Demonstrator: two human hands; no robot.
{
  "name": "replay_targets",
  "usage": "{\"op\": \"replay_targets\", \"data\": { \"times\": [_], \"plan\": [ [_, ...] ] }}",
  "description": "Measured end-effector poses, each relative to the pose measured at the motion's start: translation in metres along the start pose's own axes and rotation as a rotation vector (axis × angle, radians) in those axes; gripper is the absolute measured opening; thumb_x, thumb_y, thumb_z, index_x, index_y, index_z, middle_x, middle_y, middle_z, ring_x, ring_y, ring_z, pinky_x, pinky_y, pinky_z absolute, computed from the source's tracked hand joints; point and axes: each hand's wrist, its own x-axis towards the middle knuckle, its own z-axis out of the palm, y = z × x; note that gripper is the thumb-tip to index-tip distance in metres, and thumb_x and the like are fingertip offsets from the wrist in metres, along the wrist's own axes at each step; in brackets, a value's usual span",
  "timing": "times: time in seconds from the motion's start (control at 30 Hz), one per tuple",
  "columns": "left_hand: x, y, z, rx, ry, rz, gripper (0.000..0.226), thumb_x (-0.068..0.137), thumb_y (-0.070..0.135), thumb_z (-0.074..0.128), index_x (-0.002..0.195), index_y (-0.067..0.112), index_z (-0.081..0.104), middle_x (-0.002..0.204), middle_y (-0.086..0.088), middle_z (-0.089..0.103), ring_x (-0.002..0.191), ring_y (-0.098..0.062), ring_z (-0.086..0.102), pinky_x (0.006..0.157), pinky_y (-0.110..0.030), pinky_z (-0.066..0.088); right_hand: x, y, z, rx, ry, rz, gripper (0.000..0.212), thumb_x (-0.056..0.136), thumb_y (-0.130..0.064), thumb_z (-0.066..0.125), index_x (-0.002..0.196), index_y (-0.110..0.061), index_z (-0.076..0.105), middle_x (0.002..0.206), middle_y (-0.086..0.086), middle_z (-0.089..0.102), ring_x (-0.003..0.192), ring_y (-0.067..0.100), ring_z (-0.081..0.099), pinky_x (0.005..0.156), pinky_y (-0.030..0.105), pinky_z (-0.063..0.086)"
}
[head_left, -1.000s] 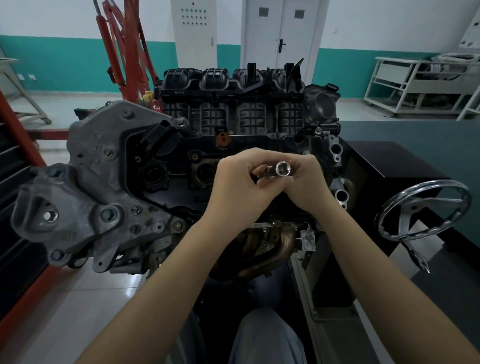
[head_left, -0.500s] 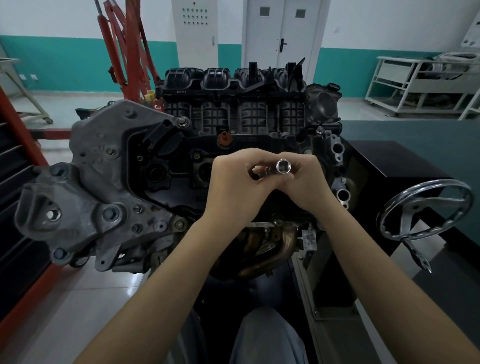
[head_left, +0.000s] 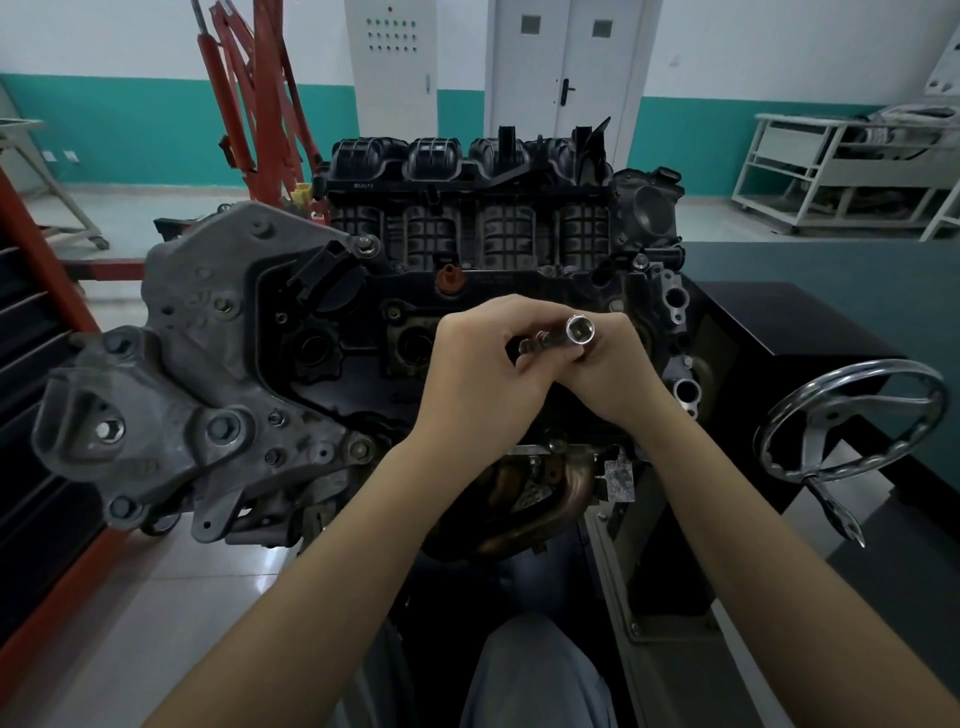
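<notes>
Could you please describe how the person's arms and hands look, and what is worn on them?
The left hand and right hand wear no gloves; no ring, watch or bracelet is visible. Both forearms are bare to the frame edge, with no sleeves showing.

Left hand (head_left: 470, 376) and right hand (head_left: 615, 371) together, fingers curled.

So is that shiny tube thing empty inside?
Empty, it seems: the socket points its open end at the camera, and only a bare hollow shows inside.
</notes>
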Motion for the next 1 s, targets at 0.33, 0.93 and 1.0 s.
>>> {"op": "replay_targets", "data": {
  "times": [0.33,0.93,1.0],
  "plan": [
    [-0.0004,-0.0014,0.0050,-0.073,0.003,-0.072,0.016,0.076,0.006,0.078,0.090,0.014,0.074,0.086,0.007,0.072,0.085,-0.005,0.067,0.081,-0.022,0.054,-0.0005,-0.0004,0.0000,0.027,0.016,0.021,0.027,0.079,0.007,0.070,0.098,-0.014,0.068,0.087,-0.007,0.069,0.083,0.001,0.067,0.075,0.016,0.049],
    [0.0011,-0.0057,0.0006,-0.159,-0.131,-0.022,0.025,0.082,-0.006,0.067,0.102,0.008,0.071,0.097,-0.002,0.072,0.097,-0.012,0.068,0.089,-0.031,0.054,-0.0001,0.0002,0.0015,0.029,0.008,0.056,0.031,0.080,0.002,0.068,0.088,-0.028,0.066,0.079,-0.024,0.069,0.082,-0.005,0.067,0.074,0.011,0.048],
    [0.0025,-0.0056,0.0007,-0.067,-0.096,-0.011,0.025,0.077,0.000,0.075,0.100,0.010,0.072,0.095,0.002,0.071,0.094,-0.007,0.066,0.086,-0.022,0.053,0.0005,0.0021,0.0015,0.029,0.026,0.047,0.030,0.077,0.005,0.072,0.088,-0.023,0.071,0.081,-0.019,0.071,0.083,0.001,0.069,0.075,0.015,0.050]
  ]
}}
